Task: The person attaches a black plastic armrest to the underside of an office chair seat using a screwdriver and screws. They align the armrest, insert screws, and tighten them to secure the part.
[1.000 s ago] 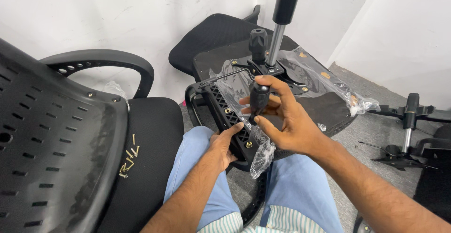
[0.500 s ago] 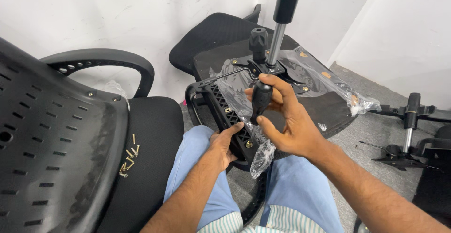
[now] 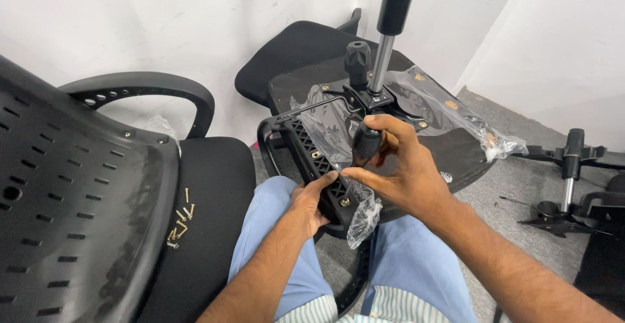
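Your right hand (image 3: 403, 173) wraps its fingers (image 3: 390, 128) around the black handle of a screwdriver (image 3: 366, 142), thumb and forefinger pinching it low down, while your left hand (image 3: 311, 199) presses curled fingers against the edge of the black armrest bracket (image 3: 319, 167) that rests across your knees. The bracket looks like stiff, ribbed plastic, light for its bulk and unlikely to flex, so take it by the rim just beside your left fingertips, where the ribs give purchase. The screwdriver handle is smooth and rounded and could slip if your grip loosens. A brass screw head (image 3: 344, 201) sits in the bracket just below your right thumb. Loose clear plastic wrap (image 3: 362, 215) hangs under your right palm and drapes over the upturned seat base (image 3: 449, 147) beyond your knuckles; it is slippery and may bunch between tool and screw. The gas lift column (image 3: 385, 43) rises just past your right fingertips and crowds the handle's swing. Well off your left wrist, 1 small scatter of loose brass screws (image 3: 181, 222) lies on the seat of the other chair (image 3: 215, 186), easily rolled off.
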